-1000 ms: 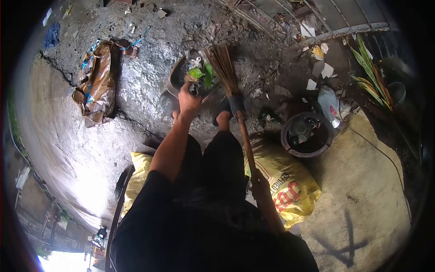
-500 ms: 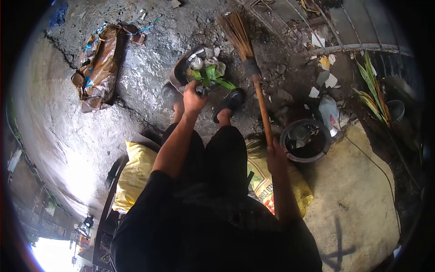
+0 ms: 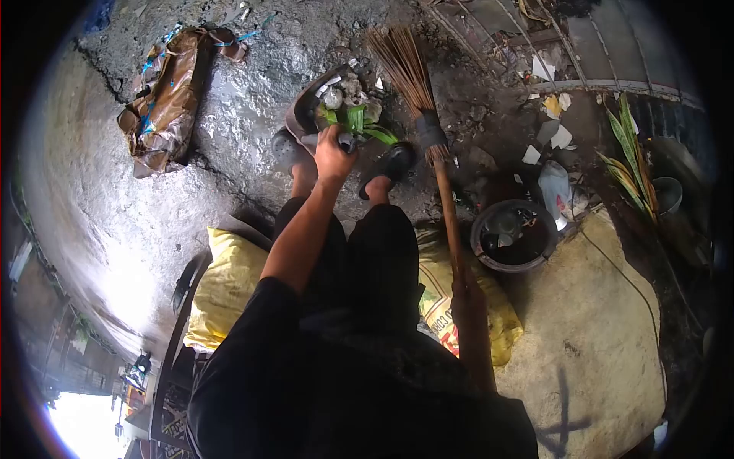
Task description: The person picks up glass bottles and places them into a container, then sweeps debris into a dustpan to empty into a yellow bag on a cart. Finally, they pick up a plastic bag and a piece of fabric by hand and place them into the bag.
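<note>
My left hand (image 3: pixel 335 157) is closed round the handle of a dark dustpan (image 3: pixel 297 115), low between my feet. In the pan lie green leaf pieces (image 3: pixel 355 118), a crumpled whitish bag (image 3: pixel 332 98) and other scraps. Wrapped round the wooden stick of a stiff-bristled broom (image 3: pixel 442 180) is my right hand (image 3: pixel 468 300), beside my right leg. The broom's bristles (image 3: pixel 403 67) point away from me, to the right of the pan, fanned against the dirt ground. The leaf strip nearest my right shoe reaches past the pan's side.
A round dark tub (image 3: pixel 514 264) stands right of the broom stick. Yellow sacks (image 3: pixel 229 279) lie by my legs, with a pale slab (image 3: pixel 596 321) at right. Crumpled brown wrapping (image 3: pixel 174 99) lies on the wet ground at left. Metal bars (image 3: pixel 604 83) edge the far right.
My right hand has come down slightly toward me with the broom, and its bristles look more spread. My left hand has shifted a little to the right, still on the dustpan.
</note>
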Available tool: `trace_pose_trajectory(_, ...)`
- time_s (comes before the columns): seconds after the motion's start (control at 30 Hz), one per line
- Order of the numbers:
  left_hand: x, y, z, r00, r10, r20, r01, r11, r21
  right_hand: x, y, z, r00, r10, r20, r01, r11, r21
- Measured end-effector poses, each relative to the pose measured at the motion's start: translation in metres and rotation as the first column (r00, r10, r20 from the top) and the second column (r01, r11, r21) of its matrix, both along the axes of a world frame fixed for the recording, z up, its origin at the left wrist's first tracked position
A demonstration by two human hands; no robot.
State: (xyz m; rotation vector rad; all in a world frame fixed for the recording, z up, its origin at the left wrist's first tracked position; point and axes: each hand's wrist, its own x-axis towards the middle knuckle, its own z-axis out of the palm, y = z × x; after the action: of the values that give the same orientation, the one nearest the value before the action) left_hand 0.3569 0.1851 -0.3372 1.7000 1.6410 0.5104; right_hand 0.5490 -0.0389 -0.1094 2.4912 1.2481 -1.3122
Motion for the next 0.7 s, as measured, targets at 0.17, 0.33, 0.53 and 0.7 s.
trace_pose_trajectory(0.17, 0.011, 0.002, 0.01, 0.998, 0.022, -0.057, -0.026, 0.997, -0.071, -0.024, 0.008, -0.031, 0.924, -0.343, -0.167, 0.277, 0.904, -0.324)
trace_pose_trajectory(0.33, -0.01, 0.003, -0.013, 0.998, 0.056, -0.012, -0.056, 0.998, 0.012, -0.046, -0.029, 0.029, 0.816, -0.506, -0.281, 0.403, 0.845, -0.351)
trace_pose_trajectory(0.53, -0.042, -0.009, -0.003, 0.998, -0.013, 0.065, 0.017, 0.997, -0.073, -0.038, -0.011, 0.097, 0.85, -0.519, -0.092, 0.436, 0.791, -0.429)
trace_pose_trajectory(0.7, -0.067, -0.017, 0.016, 0.94, -0.3, 0.159, 0.304, 0.953, 0.0, -0.029, -0.062, 0.05, 0.179, -0.955, -0.237, 0.868, 0.267, -0.42)
